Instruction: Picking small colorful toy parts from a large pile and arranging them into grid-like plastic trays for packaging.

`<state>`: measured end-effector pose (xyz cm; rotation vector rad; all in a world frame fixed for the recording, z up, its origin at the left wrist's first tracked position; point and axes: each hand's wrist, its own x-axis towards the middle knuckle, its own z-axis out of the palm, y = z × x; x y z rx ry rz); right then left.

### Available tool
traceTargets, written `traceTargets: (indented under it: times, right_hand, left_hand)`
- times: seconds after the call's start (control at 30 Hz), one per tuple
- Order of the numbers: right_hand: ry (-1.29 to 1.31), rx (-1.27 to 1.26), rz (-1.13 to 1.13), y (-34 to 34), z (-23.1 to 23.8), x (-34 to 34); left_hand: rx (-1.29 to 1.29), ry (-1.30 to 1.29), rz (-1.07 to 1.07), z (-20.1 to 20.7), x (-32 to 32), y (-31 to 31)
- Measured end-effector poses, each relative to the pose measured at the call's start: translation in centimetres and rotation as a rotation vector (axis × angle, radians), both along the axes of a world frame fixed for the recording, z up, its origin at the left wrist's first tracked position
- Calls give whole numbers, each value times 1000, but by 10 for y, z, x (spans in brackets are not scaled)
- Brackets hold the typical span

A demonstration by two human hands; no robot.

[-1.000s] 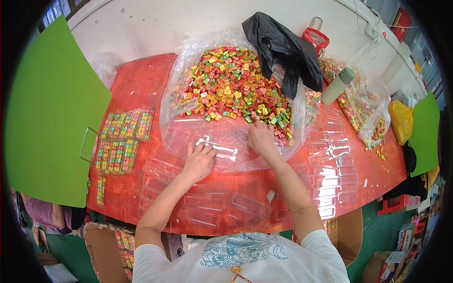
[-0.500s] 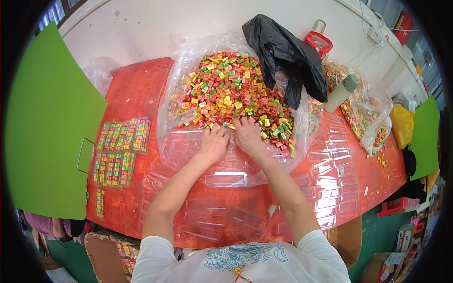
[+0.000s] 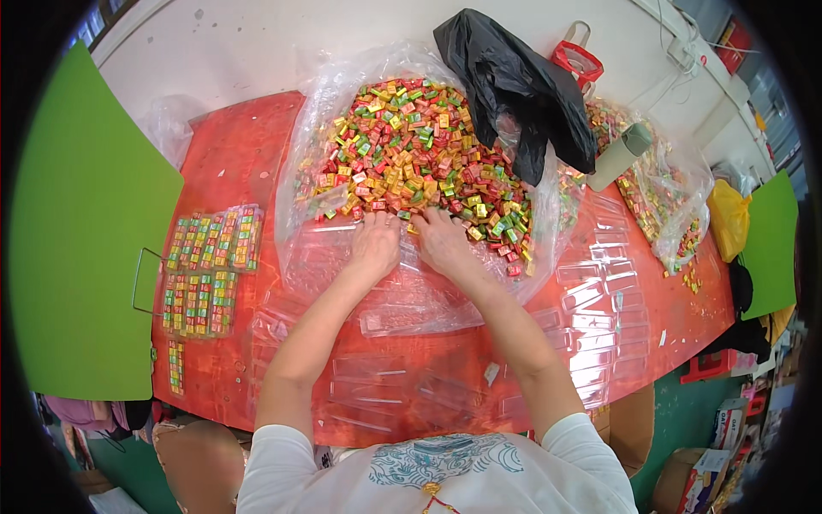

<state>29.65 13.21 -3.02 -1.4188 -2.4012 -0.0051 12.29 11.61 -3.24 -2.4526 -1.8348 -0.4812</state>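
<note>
A large heap of small wrapped candies (image 3: 411,154) in red, yellow, orange and green lies on an opened clear plastic bag (image 3: 295,223). At the heap's near edge, my left hand (image 3: 374,246) has its fingers bent close together, their tips among the candies. Just beside it, my right hand (image 3: 447,244) curls its fingers onto the candies too, a yellow one by its thumb. What exactly lies under the fingertips is partly hidden. In front of my hands, a clear plastic tray (image 3: 402,323) rests on the bag.
Filled candy trays (image 3: 201,300) stand in rows at left. Transparent trays (image 3: 604,291) spread over the red table (image 3: 248,154) at right. A black plastic bag (image 3: 522,94) overhangs the heap; a pale green bottle (image 3: 618,158) stands by another candy bag (image 3: 655,206). Green boards (image 3: 86,240) flank the table.
My left hand has shifted slightly left and forward, its fingers drawn straighter toward the heap. My right hand stays at the candy edge with small finger movement. The whole view has shifted slightly.
</note>
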Motion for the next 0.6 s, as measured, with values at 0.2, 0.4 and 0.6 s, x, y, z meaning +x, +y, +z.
traceTargets:
  times: [0.2,0.4,0.6]
  right_hand:
    - [82,82,76,-45,18,23]
    - [-13,100,249,-71,12,18]
    - [99,168,115,-37,14,-6]
  left_hand:
    - [26,-402,-134,12,-17,-16]
    - [-101,-311,17,18,-38,-26]
    - [-153,-21,85,21,-20,-23]
